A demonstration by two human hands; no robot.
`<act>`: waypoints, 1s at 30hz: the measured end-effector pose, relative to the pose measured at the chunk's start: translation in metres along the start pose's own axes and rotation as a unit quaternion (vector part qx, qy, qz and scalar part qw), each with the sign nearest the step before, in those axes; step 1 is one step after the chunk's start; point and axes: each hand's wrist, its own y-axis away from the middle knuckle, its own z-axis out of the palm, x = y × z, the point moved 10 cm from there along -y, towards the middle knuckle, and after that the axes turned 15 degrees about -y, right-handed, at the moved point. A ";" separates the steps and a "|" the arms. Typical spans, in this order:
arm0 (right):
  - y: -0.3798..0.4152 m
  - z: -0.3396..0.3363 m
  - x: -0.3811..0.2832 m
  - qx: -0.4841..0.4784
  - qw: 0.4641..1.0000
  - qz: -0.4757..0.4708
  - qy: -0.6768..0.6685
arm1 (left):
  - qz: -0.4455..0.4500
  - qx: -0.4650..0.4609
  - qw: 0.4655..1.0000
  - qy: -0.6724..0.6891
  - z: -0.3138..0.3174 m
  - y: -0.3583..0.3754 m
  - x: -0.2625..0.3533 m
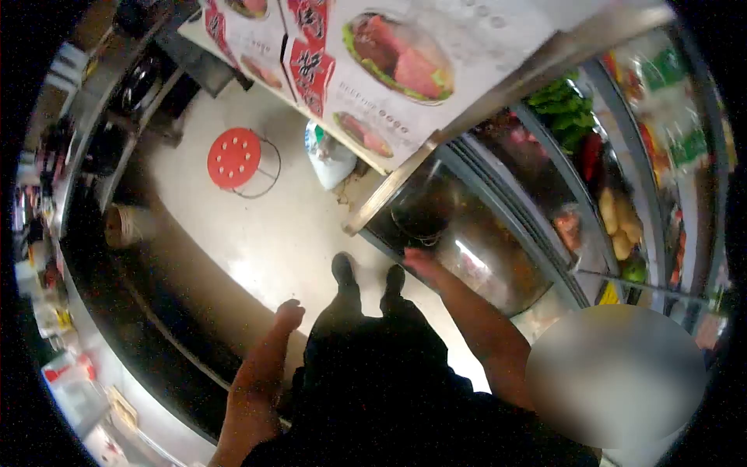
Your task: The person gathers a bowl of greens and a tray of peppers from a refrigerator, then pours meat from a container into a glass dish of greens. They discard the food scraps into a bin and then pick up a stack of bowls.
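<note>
My right hand [420,263] lies flat and open on the lower glass front of the display case [498,257], holding nothing; my left hand [289,315] hangs closed in a loose fist, well apart from the case, and I cannot see anything inside it. I judge that I am at the beginning of the work on the case: the hand is only set against the glass, so the next move probably needs a firm grip on the metal frame [389,191] or the panel edge, and a slow push or pull, because glass does not forgive a hard one. Inside the case, above my hand, there are leafy greens [564,105], something red and yellow potatoes [615,222], a little blurred. Over the case stands a menu board [389,70] with pictures of meat. The floor [272,233] is pale and shiny; my shoes [345,268] stand just beside the case. Away from the case, across the floor, there are a red stool [233,158], a white bag [331,156] and a dark counter [148,311].
</note>
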 end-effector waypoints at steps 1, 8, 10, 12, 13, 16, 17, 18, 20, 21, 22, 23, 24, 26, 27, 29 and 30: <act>0.005 -0.009 0.037 0.014 0.999 0.037 -0.030 | 0.030 0.055 0.995 -0.081 -0.032 -0.011 0.017; 0.062 -0.066 0.092 0.068 0.995 0.048 -0.055 | 0.010 0.053 0.993 -0.105 -0.135 -0.039 0.037; 0.050 -0.071 0.101 0.070 0.980 0.037 0.184 | 0.018 0.033 0.989 -0.142 -0.125 -0.027 0.032; 0.032 -0.058 0.120 0.030 0.940 0.002 0.339 | -0.011 -0.014 0.989 -0.146 -0.110 -0.010 0.022; 0.040 -0.039 0.115 -0.011 0.933 -0.005 0.360 | -0.045 -0.047 0.990 -0.122 -0.099 0.001 0.014; 0.064 0.004 0.101 -0.134 0.927 -0.030 0.349 | -0.283 -0.014 0.946 0.158 0.007 0.045 -0.077; 0.071 0.007 0.095 -0.169 0.919 -0.031 0.354 | -0.332 -0.006 0.922 0.198 0.036 0.063 -0.096; 0.074 0.007 0.094 -0.202 0.909 -0.025 0.364 | -0.380 -0.018 0.898 0.219 0.006 0.094 -0.063; 0.080 -0.005 0.092 -0.247 0.886 -0.009 0.392 | -0.450 -0.027 0.860 0.239 -0.042 0.141 -0.004; 0.084 -0.015 0.093 -0.265 0.875 -0.001 0.406 | -0.467 -0.019 0.849 0.244 -0.016 0.153 0.001; 0.087 -0.024 0.092 -0.280 0.863 0.008 0.419 | -0.487 -0.012 0.835 0.256 0.007 0.168 0.014; 0.089 -0.032 0.094 -0.297 0.849 0.017 0.437 | -0.507 -0.009 0.819 0.268 0.027 0.182 0.031; 0.090 -0.039 0.095 -0.313 0.834 0.024 0.454 | -0.520 -0.007 0.806 0.281 0.045 0.192 0.054; 0.093 -0.047 0.094 -0.341 0.803 0.036 0.487 | -0.527 -0.007 0.800 0.286 0.069 0.199 0.109; 0.095 -0.048 0.094 -0.356 0.786 0.040 0.504 | -0.509 0.034 0.833 0.215 0.069 0.196 0.138; 0.098 -0.049 0.091 -0.383 0.750 0.046 0.538 | -0.468 0.004 0.820 0.328 0.069 0.194 0.203; 0.098 -0.047 0.089 -0.390 0.733 0.043 0.556 | -0.466 0.002 0.778 0.421 0.105 0.190 0.227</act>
